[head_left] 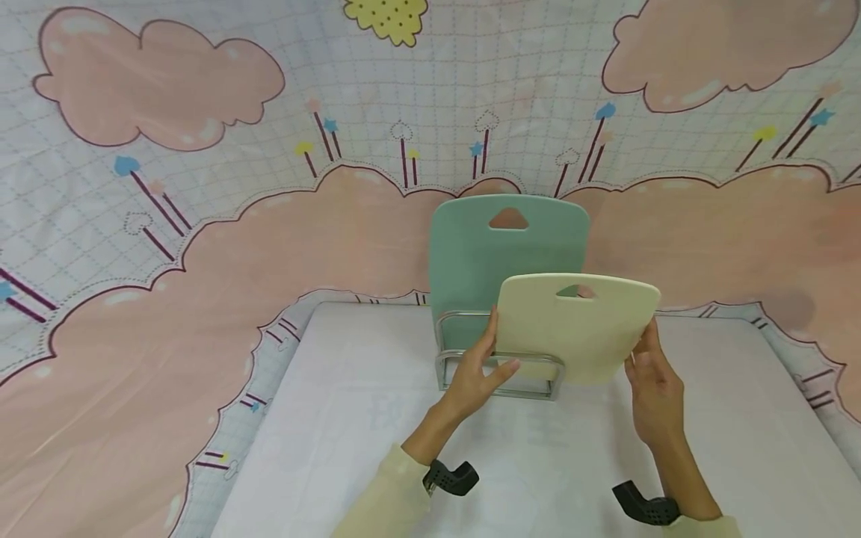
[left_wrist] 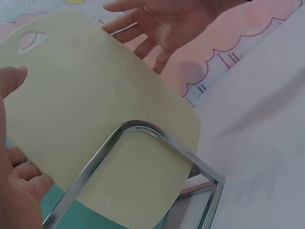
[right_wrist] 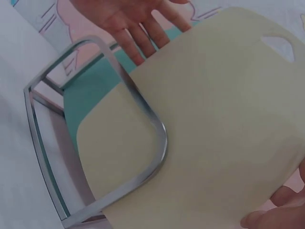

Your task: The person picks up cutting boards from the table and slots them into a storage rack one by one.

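Observation:
A cream cutting board (head_left: 572,321) with a handle slot stands tilted in a metal rack (head_left: 498,392), its lower part behind the front wire loop. Behind it rises a green cutting board (head_left: 507,250), partly covered by the cream one. My left hand (head_left: 474,381) touches the cream board's left edge with its fingers, the thumb held apart in front. At the opposite edge is my right hand (head_left: 655,388), its fingers reaching behind the board. In the left wrist view the right hand's fingers (left_wrist: 128,33) look straight and spread along that edge.
The rack stands toward the back of a white table (head_left: 350,418). A patterned cloth (head_left: 363,232) with clouds and stars hangs behind it and shows around the table's sides. Black bands with camera mounts (head_left: 451,478) sit on both wrists.

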Demonstrator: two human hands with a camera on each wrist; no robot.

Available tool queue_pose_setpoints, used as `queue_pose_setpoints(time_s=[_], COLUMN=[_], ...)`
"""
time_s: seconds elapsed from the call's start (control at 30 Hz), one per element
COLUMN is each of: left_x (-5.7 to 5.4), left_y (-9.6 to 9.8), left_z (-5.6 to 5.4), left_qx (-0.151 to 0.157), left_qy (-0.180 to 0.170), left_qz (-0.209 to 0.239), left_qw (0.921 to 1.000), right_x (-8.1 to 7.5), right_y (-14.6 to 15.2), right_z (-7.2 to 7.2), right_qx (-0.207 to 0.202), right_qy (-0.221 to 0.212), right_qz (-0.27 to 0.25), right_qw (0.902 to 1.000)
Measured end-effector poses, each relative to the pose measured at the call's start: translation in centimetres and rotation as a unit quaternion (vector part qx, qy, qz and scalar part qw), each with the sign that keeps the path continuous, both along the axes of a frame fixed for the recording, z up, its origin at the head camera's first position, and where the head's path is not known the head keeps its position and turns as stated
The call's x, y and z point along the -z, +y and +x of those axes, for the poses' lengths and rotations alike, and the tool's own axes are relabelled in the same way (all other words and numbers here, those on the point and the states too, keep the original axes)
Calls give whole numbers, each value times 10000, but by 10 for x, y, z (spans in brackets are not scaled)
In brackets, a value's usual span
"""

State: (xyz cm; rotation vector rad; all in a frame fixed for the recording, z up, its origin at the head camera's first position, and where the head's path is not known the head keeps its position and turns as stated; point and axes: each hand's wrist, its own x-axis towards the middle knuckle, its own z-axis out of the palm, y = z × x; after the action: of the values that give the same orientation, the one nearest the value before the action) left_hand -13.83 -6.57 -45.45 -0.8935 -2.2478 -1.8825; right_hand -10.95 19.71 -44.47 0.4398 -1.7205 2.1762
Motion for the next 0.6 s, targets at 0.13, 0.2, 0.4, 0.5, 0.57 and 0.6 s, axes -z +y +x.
queue_pose_setpoints(time_s=[0.13,0.2,0.4,0.5,0.57,0.6], left_x=[1,2,5,4,-3,-9], left_y=[-2,-4,-9,-11,-13,-14], left_z=[1,2,3,4,8,10], left_qx=[-144,-179,-303,-349,-313,-300], left_qy=[32,32,17,-17,-116,-163], left_qz=[-18,-6,5,-19,-28,-28], left_qw=[9999,9998,9995,9994,9994,9994], right_x=[3,3,5,5,5,6], right_y=[-3,-4,-8,-10,-12,-13], right_z=[0,-1,-3,-3,-2,-2], right_qx=[-77,-114,-50,54,146,252], right_qy=[113,173,94,40,1,-36], right_qz=[-57,-57,213,500,655,790], right_qw=[9999,9998,9997,9987,9977,9966])
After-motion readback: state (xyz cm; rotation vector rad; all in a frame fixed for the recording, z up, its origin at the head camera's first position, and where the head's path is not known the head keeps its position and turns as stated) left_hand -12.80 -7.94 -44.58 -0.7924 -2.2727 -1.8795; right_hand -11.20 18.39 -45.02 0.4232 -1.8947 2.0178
